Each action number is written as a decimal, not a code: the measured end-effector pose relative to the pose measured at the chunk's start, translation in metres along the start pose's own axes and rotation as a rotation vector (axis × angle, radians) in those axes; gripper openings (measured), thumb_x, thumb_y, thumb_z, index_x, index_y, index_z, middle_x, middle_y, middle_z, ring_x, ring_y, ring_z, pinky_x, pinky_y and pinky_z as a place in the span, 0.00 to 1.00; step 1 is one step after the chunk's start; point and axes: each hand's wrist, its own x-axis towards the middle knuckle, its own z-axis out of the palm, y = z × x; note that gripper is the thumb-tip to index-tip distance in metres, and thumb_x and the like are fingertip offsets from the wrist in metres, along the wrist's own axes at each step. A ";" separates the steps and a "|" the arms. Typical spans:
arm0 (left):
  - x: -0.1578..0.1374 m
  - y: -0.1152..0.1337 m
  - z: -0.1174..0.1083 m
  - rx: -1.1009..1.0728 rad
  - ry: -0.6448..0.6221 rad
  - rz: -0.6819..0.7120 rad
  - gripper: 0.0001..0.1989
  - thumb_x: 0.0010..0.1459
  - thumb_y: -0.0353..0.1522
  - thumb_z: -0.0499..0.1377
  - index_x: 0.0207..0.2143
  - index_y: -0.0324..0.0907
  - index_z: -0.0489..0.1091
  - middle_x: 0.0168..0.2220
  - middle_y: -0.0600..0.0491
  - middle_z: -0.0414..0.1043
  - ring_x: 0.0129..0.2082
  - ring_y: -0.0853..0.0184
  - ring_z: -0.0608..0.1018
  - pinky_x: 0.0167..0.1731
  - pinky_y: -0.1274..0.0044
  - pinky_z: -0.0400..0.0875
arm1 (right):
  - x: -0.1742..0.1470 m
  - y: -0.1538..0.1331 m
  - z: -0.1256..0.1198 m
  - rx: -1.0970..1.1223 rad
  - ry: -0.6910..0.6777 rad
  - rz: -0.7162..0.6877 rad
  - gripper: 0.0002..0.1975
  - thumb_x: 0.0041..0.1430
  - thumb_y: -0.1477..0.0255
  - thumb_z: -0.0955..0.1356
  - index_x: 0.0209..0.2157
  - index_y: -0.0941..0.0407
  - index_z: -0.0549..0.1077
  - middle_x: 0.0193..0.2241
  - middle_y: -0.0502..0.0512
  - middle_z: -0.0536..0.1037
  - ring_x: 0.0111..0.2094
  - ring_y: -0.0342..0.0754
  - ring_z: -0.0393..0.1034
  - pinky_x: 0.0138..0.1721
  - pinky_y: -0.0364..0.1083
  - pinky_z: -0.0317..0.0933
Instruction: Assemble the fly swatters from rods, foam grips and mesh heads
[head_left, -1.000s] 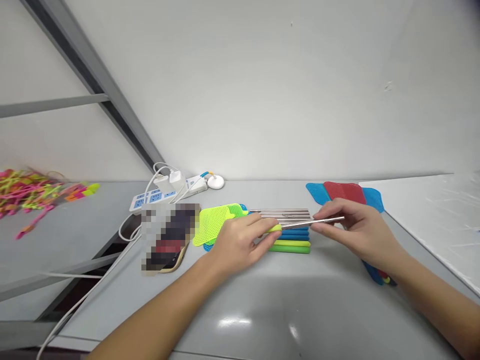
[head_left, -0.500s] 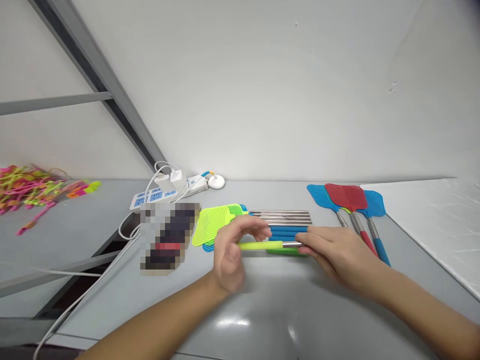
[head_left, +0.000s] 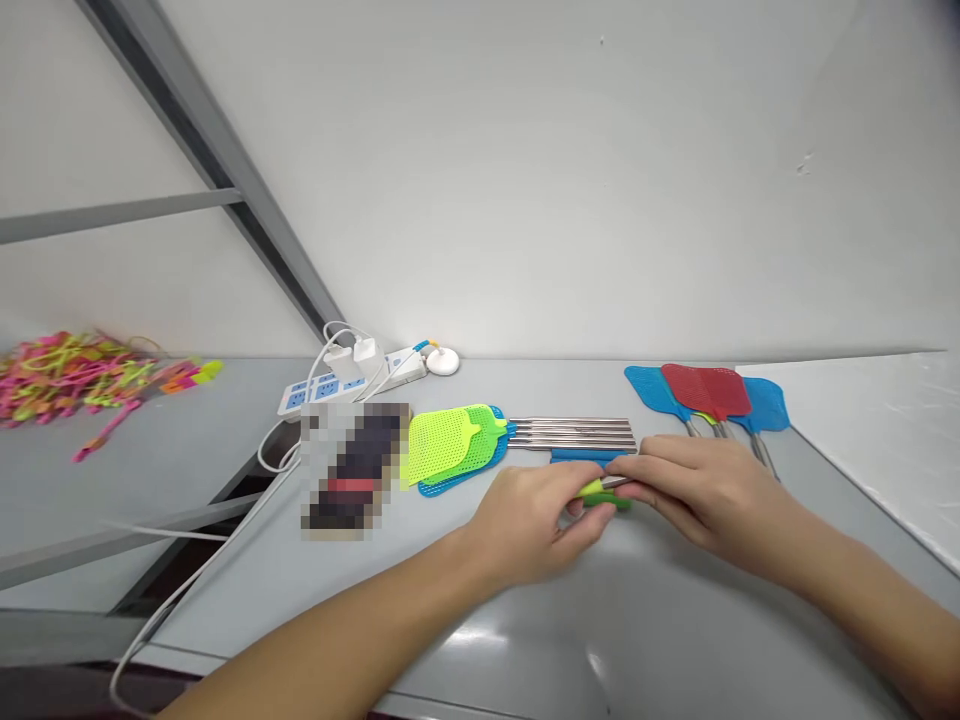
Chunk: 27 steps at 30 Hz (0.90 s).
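no readable text, labels or numbers

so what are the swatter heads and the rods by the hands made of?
Swatter heads: look like flexible plastic mesh, matte, neon green over blue, with a visible perforated grid. Rods: probably polished steel, silver with bright highlights. Green grip between left hand and right hand: likely plastic or rubber.

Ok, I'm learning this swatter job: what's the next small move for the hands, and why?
Probably push the two ends together a little further. The left hand holds the green grip, and the right hand holds a thin metal rod at the grip's end, right beside the row of finished swatters on the table.
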 end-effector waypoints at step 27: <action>0.005 -0.066 -0.084 0.490 0.481 -0.356 0.12 0.68 0.39 0.47 0.38 0.45 0.67 0.31 0.54 0.75 0.28 0.67 0.75 0.25 0.77 0.57 | 0.105 -0.077 0.116 -0.347 -0.095 -0.226 0.16 0.66 0.72 0.61 0.52 0.61 0.71 0.52 0.66 0.73 0.58 0.61 0.62 0.57 0.64 0.54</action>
